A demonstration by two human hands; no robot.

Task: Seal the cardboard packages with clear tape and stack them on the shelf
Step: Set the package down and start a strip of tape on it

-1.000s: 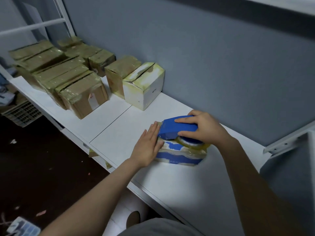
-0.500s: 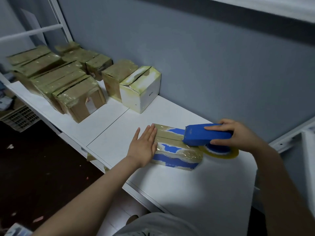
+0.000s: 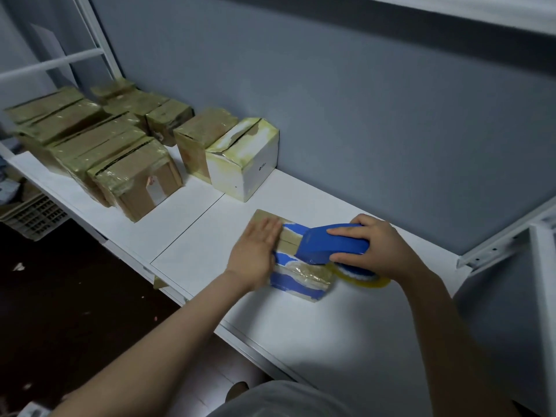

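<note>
Your right hand [image 3: 376, 248] grips the dispenser [image 3: 334, 243], its nose on the package [image 3: 301, 278]. Your left hand [image 3: 255, 254] lies flat, fingers straight, on the package's left end. The package sits mid-shelf [image 3: 301, 323], long axis parallel to the front edge, spanning both hands.

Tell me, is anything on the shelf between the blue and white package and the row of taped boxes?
Nothing visible does. The stretch of shelf between the blue and white package and the white box ending the row shows only white surface.
</note>
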